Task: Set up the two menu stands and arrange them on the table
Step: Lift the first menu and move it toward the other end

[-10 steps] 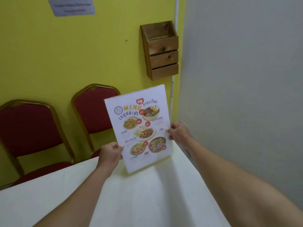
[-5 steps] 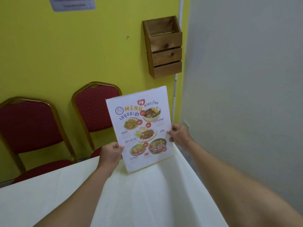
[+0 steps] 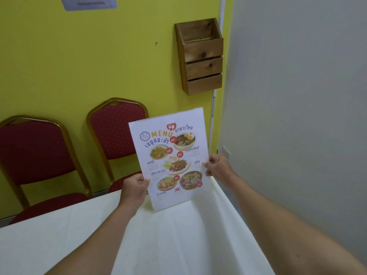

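Observation:
A white menu stand (image 3: 170, 155) with food pictures and the word MENU stands upright and slightly tilted at the far right corner of the table (image 3: 158, 245), which has a white cloth. Its lower edge is at or just above the cloth; I cannot tell if it touches. My left hand (image 3: 135, 187) grips its lower left edge. My right hand (image 3: 217, 165) pinches its right edge. A second menu stand is not in view.
Two red padded chairs (image 3: 117, 132) with gold frames stand against the yellow wall behind the table. A wooden slatted box (image 3: 200, 56) hangs on that wall above the menu. A grey wall (image 3: 297, 96) runs close along the table's right edge.
The menu stand has come down a little toward the table corner, both hands still holding it. The view has tipped slightly downward.

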Demonstrator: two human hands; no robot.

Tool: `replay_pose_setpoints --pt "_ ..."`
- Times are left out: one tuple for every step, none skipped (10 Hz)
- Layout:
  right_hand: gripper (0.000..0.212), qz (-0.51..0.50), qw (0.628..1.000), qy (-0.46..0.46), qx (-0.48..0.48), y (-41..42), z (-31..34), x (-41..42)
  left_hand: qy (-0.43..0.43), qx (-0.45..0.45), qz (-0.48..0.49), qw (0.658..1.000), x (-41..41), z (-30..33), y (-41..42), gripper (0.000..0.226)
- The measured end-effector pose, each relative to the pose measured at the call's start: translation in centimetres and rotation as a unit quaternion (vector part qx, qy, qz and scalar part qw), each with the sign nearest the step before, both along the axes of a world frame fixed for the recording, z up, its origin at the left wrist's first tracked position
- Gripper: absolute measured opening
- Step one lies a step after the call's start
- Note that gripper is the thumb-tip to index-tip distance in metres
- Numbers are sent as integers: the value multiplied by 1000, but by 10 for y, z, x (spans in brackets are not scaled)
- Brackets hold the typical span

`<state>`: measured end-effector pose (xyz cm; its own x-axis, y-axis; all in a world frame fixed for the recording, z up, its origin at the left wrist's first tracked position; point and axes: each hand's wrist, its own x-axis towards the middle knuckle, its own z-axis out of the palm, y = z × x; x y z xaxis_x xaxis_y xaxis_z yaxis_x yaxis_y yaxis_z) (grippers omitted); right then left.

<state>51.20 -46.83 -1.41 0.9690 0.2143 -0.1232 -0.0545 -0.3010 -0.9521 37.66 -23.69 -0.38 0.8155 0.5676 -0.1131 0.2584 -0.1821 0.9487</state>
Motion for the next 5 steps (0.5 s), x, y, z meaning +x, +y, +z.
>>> replay_pose_setpoints --pt "8 -8 1000 5 1 0 1 -3 1 -5 -3 1000 1 -1 1 23" --pt "11 -31 999 1 15 3 5 -7 6 0 -6 1000 2 -3 4 21" --pt "6 -37 999 0 31 3 3 -11 2 7 -10 1000 0 -4 6 22" --pt "12 -43 999 3 27 5 6 -21 13 24 -32 999 -6 -5 11 15" --pt "21 -66 998 -10 2 2 4 -27 19 50 -25 998 -11 -5 17 14"
